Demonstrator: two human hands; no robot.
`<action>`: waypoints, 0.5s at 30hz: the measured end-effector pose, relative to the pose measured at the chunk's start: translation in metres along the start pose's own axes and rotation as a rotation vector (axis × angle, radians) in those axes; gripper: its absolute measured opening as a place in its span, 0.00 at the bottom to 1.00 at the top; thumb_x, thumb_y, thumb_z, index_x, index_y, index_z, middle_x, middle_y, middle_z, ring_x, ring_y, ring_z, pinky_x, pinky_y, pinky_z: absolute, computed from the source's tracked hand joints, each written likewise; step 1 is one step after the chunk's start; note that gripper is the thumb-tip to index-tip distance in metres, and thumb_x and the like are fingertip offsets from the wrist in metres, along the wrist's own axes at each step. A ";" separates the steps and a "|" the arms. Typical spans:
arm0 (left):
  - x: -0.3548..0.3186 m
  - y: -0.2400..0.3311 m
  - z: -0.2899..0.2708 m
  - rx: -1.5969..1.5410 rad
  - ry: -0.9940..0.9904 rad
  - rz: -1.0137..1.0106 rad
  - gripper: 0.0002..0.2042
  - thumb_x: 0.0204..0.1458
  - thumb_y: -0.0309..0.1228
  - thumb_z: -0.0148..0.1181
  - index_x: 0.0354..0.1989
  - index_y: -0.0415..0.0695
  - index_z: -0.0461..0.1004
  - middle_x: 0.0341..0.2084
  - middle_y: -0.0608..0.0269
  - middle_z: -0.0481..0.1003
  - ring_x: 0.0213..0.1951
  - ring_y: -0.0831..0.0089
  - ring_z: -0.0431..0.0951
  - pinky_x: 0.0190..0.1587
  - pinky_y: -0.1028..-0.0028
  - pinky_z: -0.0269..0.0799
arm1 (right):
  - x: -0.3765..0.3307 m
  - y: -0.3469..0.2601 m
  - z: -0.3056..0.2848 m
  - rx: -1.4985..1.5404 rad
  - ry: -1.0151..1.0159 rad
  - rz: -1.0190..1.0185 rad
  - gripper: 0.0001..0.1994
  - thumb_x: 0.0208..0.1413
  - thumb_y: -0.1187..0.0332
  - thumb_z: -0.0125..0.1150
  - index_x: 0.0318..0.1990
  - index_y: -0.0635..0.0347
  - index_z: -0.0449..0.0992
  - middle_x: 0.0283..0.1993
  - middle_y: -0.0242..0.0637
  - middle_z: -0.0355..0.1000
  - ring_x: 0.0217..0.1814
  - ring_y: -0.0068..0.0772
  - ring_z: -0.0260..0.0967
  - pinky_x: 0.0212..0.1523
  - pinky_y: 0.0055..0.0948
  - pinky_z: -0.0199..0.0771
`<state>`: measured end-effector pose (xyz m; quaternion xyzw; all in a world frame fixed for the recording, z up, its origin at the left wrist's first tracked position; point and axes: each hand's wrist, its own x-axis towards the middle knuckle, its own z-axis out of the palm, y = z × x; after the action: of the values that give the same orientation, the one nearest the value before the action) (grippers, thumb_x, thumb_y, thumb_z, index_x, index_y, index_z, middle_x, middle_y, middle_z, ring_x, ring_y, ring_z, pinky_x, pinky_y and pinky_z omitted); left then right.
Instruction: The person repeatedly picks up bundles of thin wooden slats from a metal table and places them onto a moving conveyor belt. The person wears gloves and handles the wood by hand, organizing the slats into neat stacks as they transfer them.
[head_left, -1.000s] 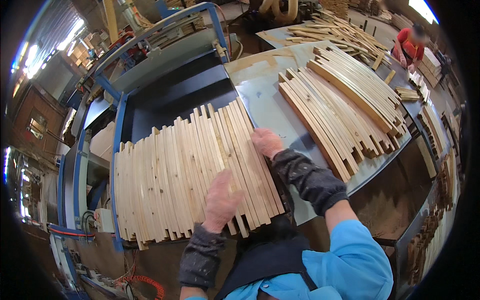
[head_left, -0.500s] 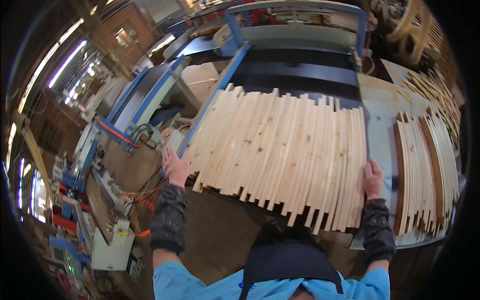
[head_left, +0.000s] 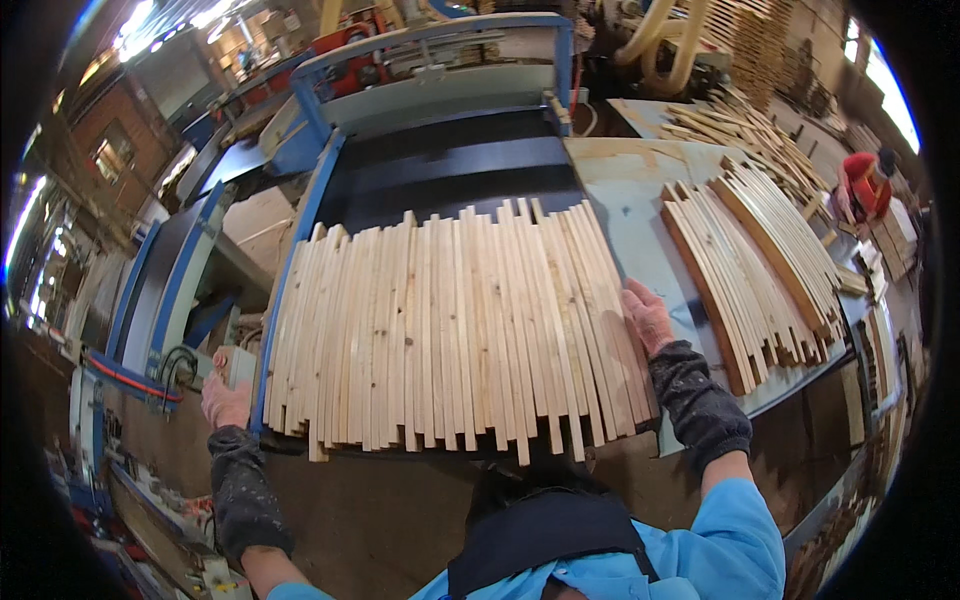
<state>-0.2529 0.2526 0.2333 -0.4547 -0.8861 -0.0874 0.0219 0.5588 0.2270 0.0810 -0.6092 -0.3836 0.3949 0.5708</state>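
Note:
A wide row of pale wooden strips lies side by side on the dark belt of a blue-framed machine, their near ends uneven. My left hand is off the wood, at a small grey box beside the machine's left rail. Its fingers reach up along the box and seem to touch it; they look open. Against the right side of the row rests my right hand, open, fingers stretched along the outermost strip.
A pale side table on the right bears two stacks of strips. Beyond lies a loose heap of wood. A person in red stands at the far right. Another conveyor is on the left.
My view has swung to the right, bringing the person in red into sight. My left hand has moved from the strips' left edge to the grey box. The right hand stays by the right edge.

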 end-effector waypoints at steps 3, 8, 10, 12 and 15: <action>-0.019 -0.016 0.010 -0.417 0.125 0.174 0.37 0.63 0.43 0.67 0.77 0.39 0.63 0.74 0.48 0.65 0.72 0.56 0.67 0.72 0.58 0.64 | -0.019 -0.013 0.009 0.047 0.001 0.012 0.31 0.71 0.62 0.68 0.74 0.73 0.68 0.75 0.47 0.71 0.77 0.38 0.68 0.77 0.32 0.64; -0.167 -0.020 0.054 -1.378 -0.449 0.329 0.11 0.70 0.35 0.60 0.50 0.40 0.83 0.41 0.68 0.80 0.41 0.79 0.80 0.46 0.76 0.78 | -0.060 0.002 -0.004 0.058 0.008 0.000 0.30 0.71 0.63 0.68 0.73 0.73 0.69 0.74 0.49 0.73 0.75 0.38 0.69 0.76 0.32 0.65; -0.242 0.030 0.033 -1.318 -0.844 0.276 0.14 0.71 0.35 0.59 0.54 0.38 0.83 0.46 0.61 0.84 0.47 0.72 0.84 0.52 0.71 0.82 | -0.049 0.005 -0.007 0.098 0.033 -0.036 0.28 0.71 0.65 0.67 0.72 0.72 0.71 0.70 0.47 0.76 0.71 0.35 0.73 0.72 0.31 0.70; -0.286 0.044 0.064 -1.167 -1.056 0.114 0.17 0.70 0.37 0.61 0.56 0.37 0.83 0.47 0.57 0.86 0.48 0.66 0.86 0.54 0.67 0.83 | -0.042 0.008 -0.003 0.157 0.048 -0.014 0.27 0.71 0.66 0.67 0.71 0.72 0.72 0.67 0.44 0.78 0.66 0.32 0.75 0.66 0.29 0.74; -0.333 0.031 0.156 -1.133 -1.265 -0.107 0.19 0.70 0.42 0.59 0.57 0.41 0.84 0.47 0.49 0.87 0.47 0.64 0.87 0.54 0.64 0.83 | -0.026 0.008 0.000 0.176 0.052 0.010 0.26 0.71 0.66 0.66 0.70 0.71 0.73 0.62 0.39 0.81 0.55 0.25 0.77 0.55 0.25 0.76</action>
<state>-0.0263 0.0307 0.0448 -0.3179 -0.5743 -0.2478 -0.7125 0.5491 0.2024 0.0743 -0.5688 -0.3294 0.4141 0.6297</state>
